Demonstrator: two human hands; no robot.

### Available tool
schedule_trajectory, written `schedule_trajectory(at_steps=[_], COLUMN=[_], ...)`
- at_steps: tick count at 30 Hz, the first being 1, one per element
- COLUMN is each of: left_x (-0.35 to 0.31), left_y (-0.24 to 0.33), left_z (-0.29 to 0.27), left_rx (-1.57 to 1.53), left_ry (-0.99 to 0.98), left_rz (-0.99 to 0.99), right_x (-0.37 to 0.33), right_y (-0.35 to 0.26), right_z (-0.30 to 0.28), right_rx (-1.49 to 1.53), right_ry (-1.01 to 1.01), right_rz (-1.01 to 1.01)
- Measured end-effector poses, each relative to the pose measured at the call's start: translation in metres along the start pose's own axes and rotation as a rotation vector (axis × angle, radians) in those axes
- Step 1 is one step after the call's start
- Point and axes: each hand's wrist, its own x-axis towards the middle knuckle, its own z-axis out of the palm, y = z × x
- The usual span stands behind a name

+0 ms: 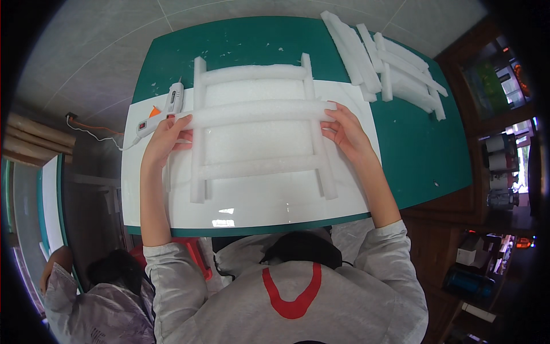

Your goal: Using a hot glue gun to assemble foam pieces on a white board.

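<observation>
From the head camera we look straight down on a white board [246,200] lying on a green table [418,149], and we take that board as our landmark. On it sits a ladder-like frame of white foam: two uprights [198,132] running away from us and rails laid across them. Our hands hold the middle foam strip [258,112], whose long axis runs left to right across the board, resting over both uprights. Our left hand [166,137] pinches its left end with fingers closed around it, at the board's left edge; our right hand [344,129] presses and grips the right end, fingers curled over the foam, near the board's right edge. Both hands are equally near, one at each end, forearms reaching forward from the board's near edge. A white glue gun [163,112] lies just beyond the left hand. Spare foam strips [384,69] are piled past the board's far right corner.
</observation>
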Motion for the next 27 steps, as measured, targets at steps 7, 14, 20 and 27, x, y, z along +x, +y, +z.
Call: schedule_trajectory(at_steps=[7, 14, 20, 27], left_x=[0.0012, 0.0009, 0.0006, -0.0033], left_y=[-0.0015, -0.0019, -0.0033, 0.0015], left_z=[-0.0002, -0.0001, -0.0005, -0.0046], left_rx=[0.007, 0.0, 0.006, 0.043], left_ry=[0.005, 0.001, 0.07, 0.011], left_rz=[-0.002, 0.008, 0.008, -0.01], right_x=[-0.0003, 0.0004, -0.0002, -0.0017], right_y=[0.0012, 0.0007, -0.0002, -0.0027], right_z=[0.0017, -0.002, -0.0014, -0.0014], right_rx=[-0.007, 0.005, -0.005, -0.013], right_ry=[0.041, -0.015, -0.022, -0.002], right_rz=[0.0, -0.001, -0.006, -0.002])
